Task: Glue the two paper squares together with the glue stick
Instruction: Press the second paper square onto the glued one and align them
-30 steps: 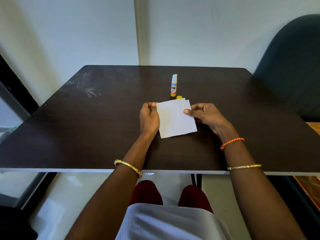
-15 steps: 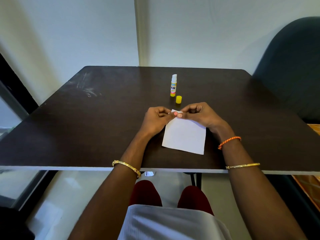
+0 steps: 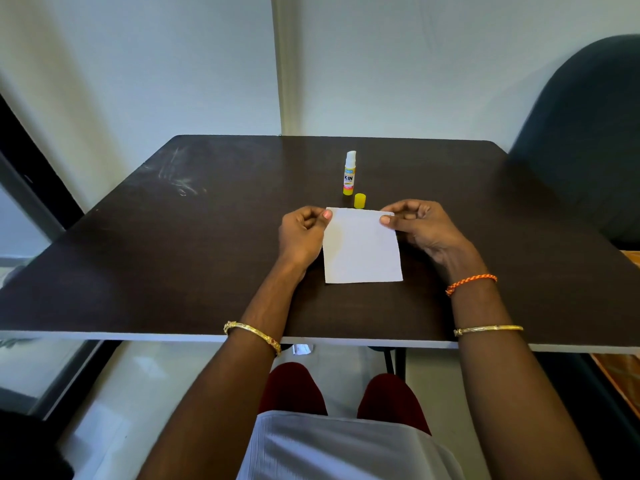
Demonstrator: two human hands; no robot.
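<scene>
Head view: two hands, left hand and right hand, pinch one visible paper at centre; one glue stick, one cap above, on desk.

The paper squares are laid flat on the tabletop, held at the far corners between the left hand and the right hand. Just behind them a cap is set, with the glue stick upright behind it.
</scene>
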